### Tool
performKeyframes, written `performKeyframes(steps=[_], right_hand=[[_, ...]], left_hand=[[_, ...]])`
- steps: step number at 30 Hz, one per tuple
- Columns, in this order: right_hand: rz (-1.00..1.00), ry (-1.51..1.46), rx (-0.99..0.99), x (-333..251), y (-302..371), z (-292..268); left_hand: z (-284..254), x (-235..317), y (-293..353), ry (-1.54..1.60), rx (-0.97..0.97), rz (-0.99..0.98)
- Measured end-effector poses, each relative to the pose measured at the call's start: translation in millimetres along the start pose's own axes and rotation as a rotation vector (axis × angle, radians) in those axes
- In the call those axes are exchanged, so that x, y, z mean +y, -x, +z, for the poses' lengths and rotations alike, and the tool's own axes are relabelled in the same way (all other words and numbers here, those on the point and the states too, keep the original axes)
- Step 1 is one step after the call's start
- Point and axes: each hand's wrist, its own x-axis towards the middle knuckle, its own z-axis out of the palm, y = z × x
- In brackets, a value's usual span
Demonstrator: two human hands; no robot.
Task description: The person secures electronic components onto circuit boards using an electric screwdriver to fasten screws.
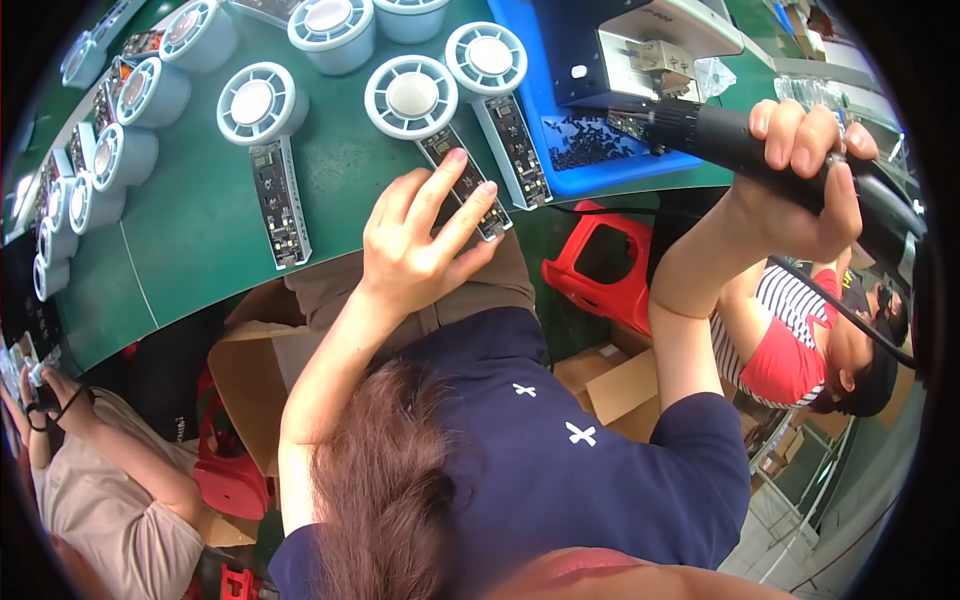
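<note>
My right hand (800, 165) is wrapped round a black electric screwdriver (725, 138), held nearly level at the right. Its tip meets the silver front of a black screw feeder (640, 65). My left hand (420, 240) rests with spread fingers on the circuit board in the open handle of a light-blue handheld fan (465, 180), near the table's front edge. Right beside it lies a second fan (512, 140) with its board exposed, and a third fan (275, 190) lies farther left. Each of these has a round, slotted head with a white disc in the middle.
A blue tray (590, 178) under the feeder holds many small black screws (590, 140). More fans (150, 95) line the green table (180, 270) at the left and back. Below are a red stool (600, 265) and cardboard boxes (625, 395). Other people sit on both sides.
</note>
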Motion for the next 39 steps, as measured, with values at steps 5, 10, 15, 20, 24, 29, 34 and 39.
performKeyframes(steps=[5,10,15,20,24,29,34,39], right_hand=[[0.052,-0.087,-0.13,28.8,-19.6,43.6],[0.063,-0.114,-0.182,52.5,-26.3,62.8],[0.063,-0.128,-0.23,65.5,-29.5,71.7],[-0.043,-0.089,-0.061,51.3,-36.4,55.5],[-0.558,0.176,0.773,18.3,-66.1,17.0],[-0.641,0.276,0.805,-6.5,-62.2,-26.6],[-0.453,0.181,0.53,-29.0,-35.2,-60.8],[-0.031,0.083,0.145,-27.9,-17.3,-58.4]], left_hand=[[-1.8,-8.5,0.5,0.019,-0.002,-0.017],[-4.2,-14.7,1.4,0.028,0.002,-0.031],[-2.5,-19.2,3.0,0.036,0.013,-0.021],[-1.9,-17.7,1.4,0.055,0.027,-0.016],[-0.3,-8.5,-7.5,0.055,0.016,-0.009],[4.6,1.1,-13.7,0.06,0.018,-0.01],[8.1,7.4,-15.8,0.037,0.002,-0.009],[15.5,10.2,-16.8,0.036,-0.001,-0.029]])
